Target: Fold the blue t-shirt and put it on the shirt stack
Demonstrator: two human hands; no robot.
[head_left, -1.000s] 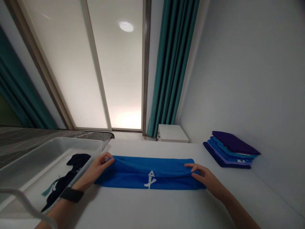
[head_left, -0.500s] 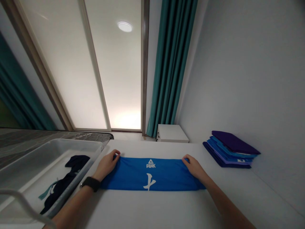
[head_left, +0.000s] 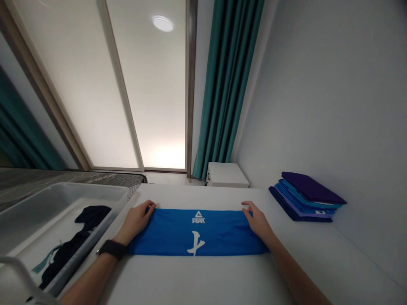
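A bright blue shirt point(head_left: 197, 233), folded into a long flat band with a white PEAK logo and a white character on top, lies across the white table point(head_left: 203, 279). My left hand point(head_left: 135, 220) rests on the band's left end, fingers curled at its far corner. My right hand point(head_left: 258, 220) lies on the right end, fingers on the far corner. Whether either hand pinches the cloth or only presses it flat, I cannot tell. A dark watch sits on my left wrist.
A translucent plastic bin point(head_left: 63, 203) with dark navy clothing point(head_left: 73, 241) stands at the left. A stack of folded blue and purple garments point(head_left: 305, 197) sits at the right by the wall. A small white cabinet point(head_left: 227, 174) and teal curtain point(head_left: 229, 84) lie beyond the table.
Both hands carried the near layer of the shirt away from me and laid it flat, showing the PEAK logo. They now rest at the far corners.
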